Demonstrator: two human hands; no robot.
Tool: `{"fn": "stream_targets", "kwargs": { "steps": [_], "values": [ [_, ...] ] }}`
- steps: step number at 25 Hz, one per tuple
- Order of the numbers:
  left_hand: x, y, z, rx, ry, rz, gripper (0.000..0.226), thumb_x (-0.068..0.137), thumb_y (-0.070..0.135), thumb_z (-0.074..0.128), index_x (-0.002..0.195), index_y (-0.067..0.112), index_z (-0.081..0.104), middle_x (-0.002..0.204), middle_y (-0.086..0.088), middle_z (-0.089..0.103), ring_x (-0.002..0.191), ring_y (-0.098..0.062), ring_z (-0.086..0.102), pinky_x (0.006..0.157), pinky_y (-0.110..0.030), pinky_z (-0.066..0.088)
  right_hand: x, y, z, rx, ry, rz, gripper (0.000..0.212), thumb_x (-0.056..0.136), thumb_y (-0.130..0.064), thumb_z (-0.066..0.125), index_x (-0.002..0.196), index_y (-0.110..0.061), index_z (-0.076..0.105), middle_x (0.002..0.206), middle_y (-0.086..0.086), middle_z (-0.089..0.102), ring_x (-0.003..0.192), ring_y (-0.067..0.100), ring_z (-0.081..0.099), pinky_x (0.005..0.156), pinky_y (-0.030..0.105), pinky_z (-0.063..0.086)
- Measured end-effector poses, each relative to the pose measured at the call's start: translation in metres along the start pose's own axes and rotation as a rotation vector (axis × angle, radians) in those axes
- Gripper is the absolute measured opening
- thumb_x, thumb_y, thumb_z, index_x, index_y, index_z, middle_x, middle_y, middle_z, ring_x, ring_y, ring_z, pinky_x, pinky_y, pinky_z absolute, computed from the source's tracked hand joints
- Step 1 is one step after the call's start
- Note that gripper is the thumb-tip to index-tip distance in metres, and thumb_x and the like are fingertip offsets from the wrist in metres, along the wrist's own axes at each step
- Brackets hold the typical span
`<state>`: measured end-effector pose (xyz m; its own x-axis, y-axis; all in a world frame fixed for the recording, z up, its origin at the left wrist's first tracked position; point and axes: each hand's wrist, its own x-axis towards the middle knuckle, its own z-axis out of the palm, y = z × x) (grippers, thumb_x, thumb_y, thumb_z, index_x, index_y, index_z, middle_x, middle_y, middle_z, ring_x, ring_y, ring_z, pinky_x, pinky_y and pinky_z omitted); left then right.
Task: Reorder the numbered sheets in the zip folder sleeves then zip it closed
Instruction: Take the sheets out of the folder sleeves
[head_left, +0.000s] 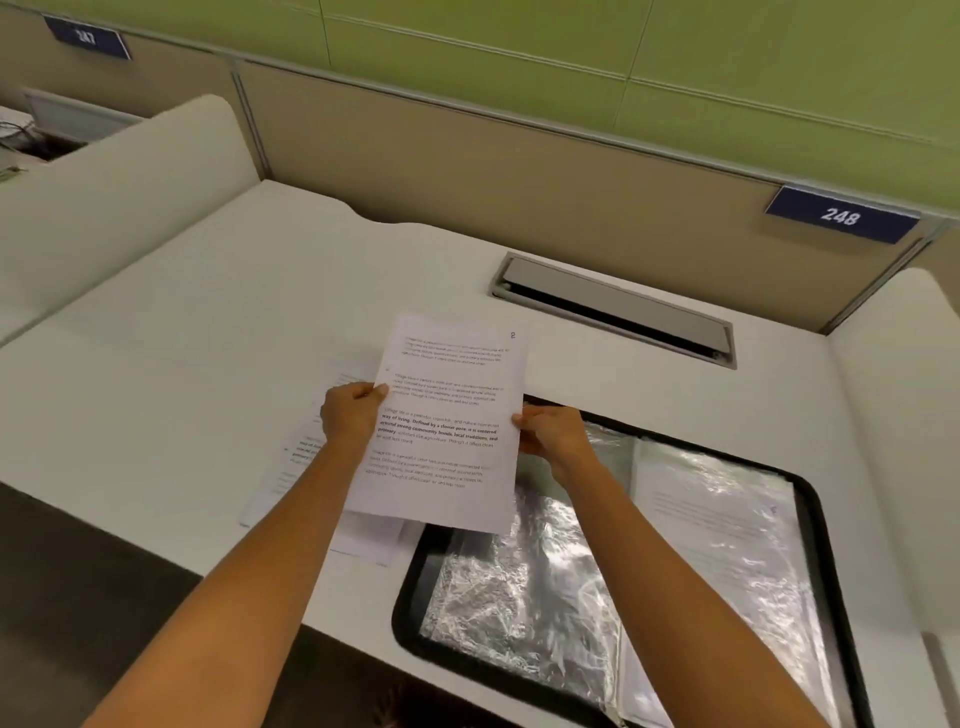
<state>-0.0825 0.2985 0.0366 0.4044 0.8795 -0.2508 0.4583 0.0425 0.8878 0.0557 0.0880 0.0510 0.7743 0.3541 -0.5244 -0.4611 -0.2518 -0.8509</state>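
The person held a printed sheet (447, 415), marked 2 in its upper right corner, lifted off the desk (182, 322) between both hands. The left hand (350, 415) pinched its left edge with the thumb on the printed face, and the right hand (550, 434) pinched its right edge, fingers curled behind the paper. The sheet hung tilted, its lower part over the far left corner of the open zip folder (406, 608), which lay on the desk at the right with its black zip border undone. The folder's left sleeve (519, 587) looked crinkled and empty, as far as the glare allowed. The right sleeve (727, 525) held a page whose number was too faint to read. More loose sheets (288, 467) lay on the desk beside and under the left forearm. The step in hand seemed to be the sorting itself, with zipping not yet begun. The next move would likely call for one hand to let go and spread a sleeve's mouth while the other fed the sheet in squarely, since thin plastic tends to catch a corner.
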Motion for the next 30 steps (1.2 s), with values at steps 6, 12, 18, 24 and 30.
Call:
{"fn": "stream_targets", "kwargs": {
  "steps": [6, 12, 18, 24, 30],
  "values": [
    [0.02, -0.038, -0.063, 0.161, 0.061, -0.041, 0.027, 0.09, 0.028, 0.066, 0.108, 0.007, 0.072, 0.1, -0.012, 0.071, 0.088, -0.027, 0.063, 0.075, -0.031, 0.046, -0.003, 0.028, 0.074, -0.082, -0.039, 0.044, 0.006, 0.084, 0.006, 0.067, 0.084, 0.0, 0.064, 0.102, 0.021, 0.07, 0.084, 0.03, 0.07, 0.063, 0.036, 0.06],
    [0.047, -0.056, -0.095, 0.289, 0.055, -0.015, 0.027, 0.085, 0.028, 0.072, 0.1, 0.005, 0.072, 0.096, -0.015, 0.072, 0.083, -0.028, 0.063, 0.075, -0.034, 0.051, -0.004, 0.041, 0.117, -0.164, -0.033, 0.077, 0.007, 0.083, 0.006, 0.068, 0.079, 0.003, 0.065, 0.089, 0.018, 0.067, 0.069, 0.023, 0.067, 0.049, 0.028, 0.057],
    [0.059, -0.06, -0.094, 0.351, 0.011, 0.037, 0.03, 0.086, 0.023, 0.072, 0.109, 0.003, 0.071, 0.102, -0.017, 0.071, 0.094, -0.033, 0.066, 0.075, -0.031, 0.045, 0.004, 0.045, 0.129, -0.266, -0.018, 0.14, 0.009, 0.081, 0.005, 0.072, 0.078, 0.004, 0.063, 0.078, 0.017, 0.066, 0.065, 0.024, 0.067, 0.053, 0.032, 0.059],
    [0.069, -0.061, -0.09, 0.454, -0.01, 0.032, 0.029, 0.085, 0.027, 0.073, 0.105, 0.006, 0.071, 0.098, -0.015, 0.071, 0.088, -0.032, 0.066, 0.075, -0.034, 0.051, 0.007, 0.042, 0.13, -0.343, -0.023, 0.191, 0.017, 0.078, 0.005, 0.074, 0.09, 0.011, 0.063, 0.074, 0.02, 0.066, 0.058, 0.028, 0.065, 0.052, 0.036, 0.059],
    [0.071, -0.062, -0.084, 0.6, 0.003, 0.058, 0.039, 0.084, 0.026, 0.074, 0.116, 0.009, 0.059, 0.111, -0.011, 0.065, 0.099, -0.032, 0.063, 0.073, -0.034, 0.046, 0.003, 0.042, 0.131, -0.452, -0.031, 0.151, 0.016, 0.079, 0.005, 0.074, 0.077, 0.003, 0.058, 0.085, 0.028, 0.069, 0.064, 0.032, 0.069, 0.065, 0.043, 0.061]
  ]
}}
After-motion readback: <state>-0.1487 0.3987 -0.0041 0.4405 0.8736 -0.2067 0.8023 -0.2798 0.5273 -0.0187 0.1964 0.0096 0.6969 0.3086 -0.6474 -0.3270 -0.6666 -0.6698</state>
